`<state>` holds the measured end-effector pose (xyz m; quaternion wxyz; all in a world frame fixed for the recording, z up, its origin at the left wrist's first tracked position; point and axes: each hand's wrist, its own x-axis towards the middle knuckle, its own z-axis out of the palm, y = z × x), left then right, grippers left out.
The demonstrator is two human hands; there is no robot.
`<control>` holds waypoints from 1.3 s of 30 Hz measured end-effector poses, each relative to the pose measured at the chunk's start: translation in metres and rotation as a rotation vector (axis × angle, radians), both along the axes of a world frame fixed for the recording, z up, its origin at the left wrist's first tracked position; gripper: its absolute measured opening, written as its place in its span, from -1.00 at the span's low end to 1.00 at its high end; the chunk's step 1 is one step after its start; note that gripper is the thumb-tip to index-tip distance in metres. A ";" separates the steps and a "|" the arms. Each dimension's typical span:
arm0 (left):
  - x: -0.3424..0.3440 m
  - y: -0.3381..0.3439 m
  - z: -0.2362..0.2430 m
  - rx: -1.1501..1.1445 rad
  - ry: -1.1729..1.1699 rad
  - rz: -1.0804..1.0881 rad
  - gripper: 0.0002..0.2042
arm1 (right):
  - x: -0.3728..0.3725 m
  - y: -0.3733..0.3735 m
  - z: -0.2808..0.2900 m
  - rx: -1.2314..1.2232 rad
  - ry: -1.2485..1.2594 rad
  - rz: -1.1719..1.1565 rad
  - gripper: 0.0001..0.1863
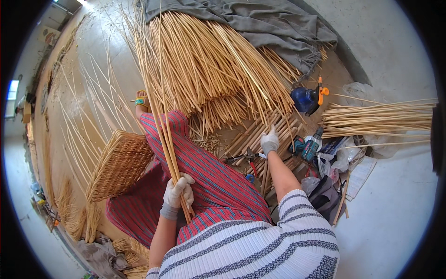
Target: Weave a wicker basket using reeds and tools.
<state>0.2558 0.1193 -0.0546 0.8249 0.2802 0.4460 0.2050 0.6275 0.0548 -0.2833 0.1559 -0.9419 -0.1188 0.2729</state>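
Note:
In my left hand (pixel 179 190), gloved in white, several long wicker rods (pixel 166 135) are gripped near their thick ends. They rise across my lap and past the far edge of the view. My right hand (pixel 269 141), also gloved, reaches forward to the butt ends of a large heap of peeled rods (pixel 204 60). Its fingers are closed at the end of a wicker rod there; the fingertips are partly hidden. A partly woven wicker basket (pixel 121 162) with long upright stakes leans at my left, beside the red striped cloth (pixel 204 162) over my legs.
A grey cloth (pixel 251 28) covers the heap's far end. Right of my right hand lie a teal power drill (pixel 310 146), a blue spray bottle (pixel 304 100) and another rod bundle (pixel 378 119). Red-handled pruning shears (pixel 252 163) lie by my right forearm, among short cut sticks (pixel 246 139).

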 end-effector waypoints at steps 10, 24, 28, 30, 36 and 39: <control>0.005 0.000 0.002 0.015 0.003 -0.002 -0.68 | 0.071 -0.077 -0.029 -0.113 0.048 -0.516 -0.68; 0.004 0.007 0.014 -0.058 0.028 -0.024 -0.74 | 0.044 0.018 0.022 -0.115 -0.137 0.191 -0.66; 0.001 0.008 0.014 -0.066 0.037 -0.047 -0.75 | 0.007 0.018 0.037 0.162 -0.200 0.261 -0.69; -0.001 0.009 0.013 -0.071 0.030 -0.051 -0.74 | 0.001 0.041 0.032 0.473 -0.085 0.297 -0.68; -0.003 0.013 0.018 -0.074 0.009 -0.071 -0.71 | 0.027 0.143 -0.037 0.518 0.108 0.118 -0.62; -0.002 0.017 0.021 -0.141 0.026 -0.094 -0.70 | 0.053 0.177 -0.087 -0.006 -0.209 0.534 -0.67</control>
